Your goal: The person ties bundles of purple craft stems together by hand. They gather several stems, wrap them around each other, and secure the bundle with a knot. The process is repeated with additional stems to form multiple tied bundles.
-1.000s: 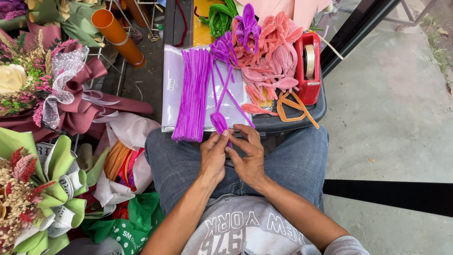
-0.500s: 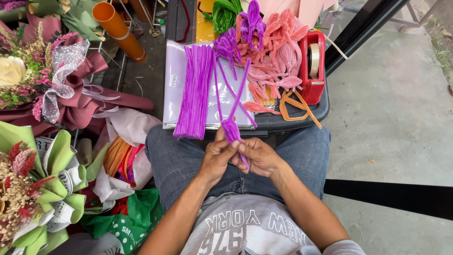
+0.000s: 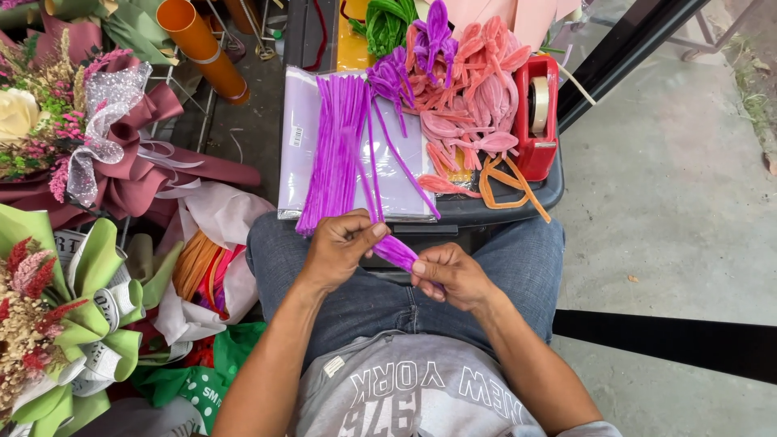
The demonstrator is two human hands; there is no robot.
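Right now, hands at work: both are pinching one bunch of purple pipe cleaners over the lap.
Left hand (image 3: 340, 247): its grip is closing around the upper part of the purple folded bundle (image 3: 396, 251), thumb and fingers pressing it from above.
Right hand (image 3: 453, 275): its grip is clamping the lower end of the same bundle, fingertips curling over it near the knee.
Long axis: the bundle is running from upper left to lower right, slanting between the two grips.
Direction from the grips: the loose stems (image 3: 380, 174) are trailing up and away from the left hand, toward the tray; the folded end is lying under the right hand.
Nearer hand: the left one is sitting closer to the free stems, the right one closer to the body.
Where it lies: the bundle is hanging above the jeans, just in front of the dark tray (image 3: 518, 202), not resting on it.
On the tray: a straight sheaf of purple pipe cleaners (image 3: 336, 137) is lying on a pale sheet, well apart from a red tape dispenser (image 3: 538, 121) and pink shaped pieces (image 3: 473, 97).
Beside the left leg: wrapped bouquets (image 3: 89, 137) are crowding the floor.
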